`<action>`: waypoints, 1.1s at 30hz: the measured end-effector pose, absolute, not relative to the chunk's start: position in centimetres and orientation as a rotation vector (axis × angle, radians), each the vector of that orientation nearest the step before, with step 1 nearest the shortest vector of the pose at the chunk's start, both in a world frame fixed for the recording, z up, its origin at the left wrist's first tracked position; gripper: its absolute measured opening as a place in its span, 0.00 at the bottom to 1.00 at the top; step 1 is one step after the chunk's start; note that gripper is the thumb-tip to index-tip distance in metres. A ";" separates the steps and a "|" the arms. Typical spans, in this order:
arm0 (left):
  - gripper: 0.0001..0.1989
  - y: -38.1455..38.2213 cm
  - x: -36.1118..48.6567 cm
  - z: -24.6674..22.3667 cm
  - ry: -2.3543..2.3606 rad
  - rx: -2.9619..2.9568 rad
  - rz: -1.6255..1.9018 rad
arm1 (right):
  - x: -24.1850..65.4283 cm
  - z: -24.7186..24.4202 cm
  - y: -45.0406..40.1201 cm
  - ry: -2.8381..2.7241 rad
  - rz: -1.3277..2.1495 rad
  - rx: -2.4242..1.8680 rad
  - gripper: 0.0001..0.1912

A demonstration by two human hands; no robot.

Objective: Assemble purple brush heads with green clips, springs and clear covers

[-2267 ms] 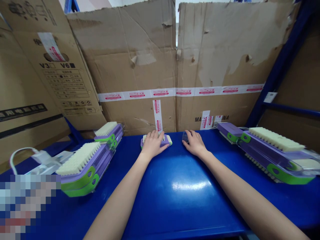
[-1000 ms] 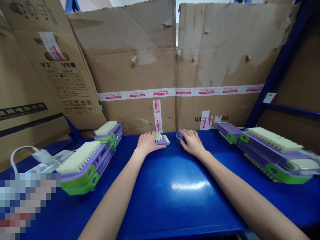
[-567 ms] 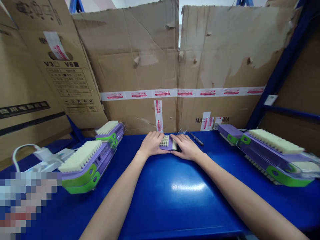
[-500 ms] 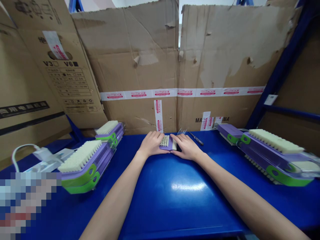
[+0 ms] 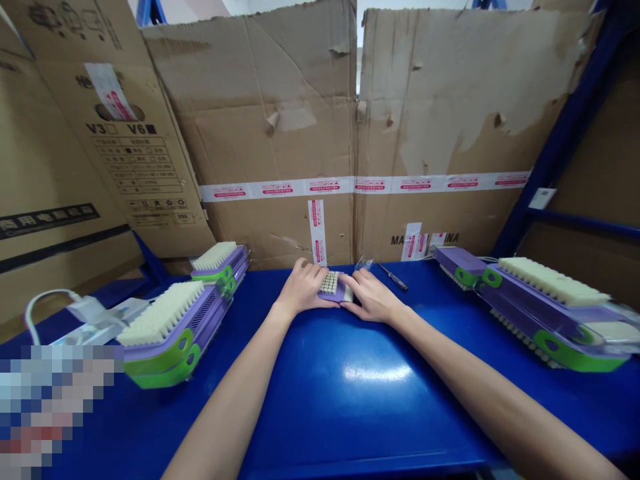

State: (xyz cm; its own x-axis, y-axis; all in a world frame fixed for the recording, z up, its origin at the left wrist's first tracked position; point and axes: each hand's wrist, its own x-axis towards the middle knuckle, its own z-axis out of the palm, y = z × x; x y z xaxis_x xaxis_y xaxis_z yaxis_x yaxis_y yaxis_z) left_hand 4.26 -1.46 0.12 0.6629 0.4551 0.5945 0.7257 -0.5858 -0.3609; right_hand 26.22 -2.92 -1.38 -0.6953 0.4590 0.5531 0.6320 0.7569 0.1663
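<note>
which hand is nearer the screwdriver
Right. The right hand is just left of the screwdriver, not touching it; the left hand is farther left, across the purple block.

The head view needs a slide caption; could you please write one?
Left hand and right hand together hold a purple block at a blue table.

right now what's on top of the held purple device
Cream nubs in rows show on the purple device; the left hand covers its left end, the right hand part of its right end.
</note>
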 end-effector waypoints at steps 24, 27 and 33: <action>0.37 -0.9 3.5 -0.9 -1.195 -2.105 -0.641 | 32.5 -1.6 -0.6 -2.019 -0.314 -1.930 0.23; 0.36 -0.9 3.8 -0.9 -1.235 -2.090 -0.610 | 32.2 -2.1 -0.4 -2.096 -0.249 -1.925 0.16; 0.34 -1.0 4.0 -0.6 -1.260 -2.097 -0.579 | 31.7 -2.6 -0.2 -1.839 -0.354 -1.826 0.15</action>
